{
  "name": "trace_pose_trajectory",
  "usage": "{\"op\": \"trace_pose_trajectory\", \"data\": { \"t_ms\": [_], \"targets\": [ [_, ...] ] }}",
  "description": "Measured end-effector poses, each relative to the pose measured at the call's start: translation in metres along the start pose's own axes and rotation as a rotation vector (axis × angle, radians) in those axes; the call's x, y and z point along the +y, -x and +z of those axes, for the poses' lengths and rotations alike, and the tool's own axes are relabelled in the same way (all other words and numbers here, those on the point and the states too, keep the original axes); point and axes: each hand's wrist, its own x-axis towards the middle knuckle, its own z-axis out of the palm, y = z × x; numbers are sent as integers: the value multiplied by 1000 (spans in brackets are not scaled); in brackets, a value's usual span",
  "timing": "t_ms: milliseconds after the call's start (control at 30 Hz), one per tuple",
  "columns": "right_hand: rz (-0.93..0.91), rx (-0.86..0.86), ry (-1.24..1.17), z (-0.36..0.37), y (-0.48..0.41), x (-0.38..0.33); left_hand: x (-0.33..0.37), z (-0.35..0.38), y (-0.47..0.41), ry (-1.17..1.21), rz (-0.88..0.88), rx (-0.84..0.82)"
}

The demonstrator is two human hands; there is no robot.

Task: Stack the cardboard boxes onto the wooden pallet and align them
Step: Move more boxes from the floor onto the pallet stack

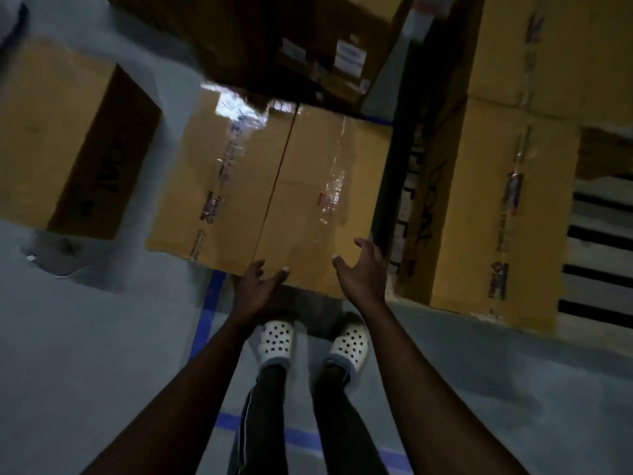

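A taped cardboard box [301, 186] stands on the floor right in front of my feet, with a second box [222, 186] tight against its left side. My left hand [258, 289] hangs at the near bottom edge of the box, fingers spread and holding nothing. My right hand [364, 272] reaches over the near right corner of the same box, fingers open; contact is unclear. To the right, stacked cardboard boxes [496, 207] sit on the slatted wooden pallet [603, 255].
Another cardboard box [61, 142] stands on the grey floor at the left. A darker box with white labels [291, 46] rises behind the near ones. Blue tape lines [209, 303] mark the floor. My white clogs [277, 341] stand just behind the box.
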Motion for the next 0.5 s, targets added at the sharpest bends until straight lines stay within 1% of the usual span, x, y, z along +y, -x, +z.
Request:
{"op": "trace_pose_trajectory", "data": {
  "t_ms": [67,133,200,267,300,400,500],
  "targets": [
    [61,12,43,38,-41,36,-34,26,-62,168,-120,18],
    [161,40,46,74,-71,71,-68,44,-116,289,-180,100],
    [275,56,-16,103,-89,102,-96,56,-157,235,-210,269],
    [351,35,-115,125,-95,128,-109,66,-176,167,-168,420],
    [371,18,-153,134,-95,137,-109,70,-177,156,-135,457],
    [391,-2,-237,150,-89,152,-107,76,-170,98,-58,500],
    [429,14,-322,150,-85,149,-107,73,-164,-16,-59,480]
  ]
}}
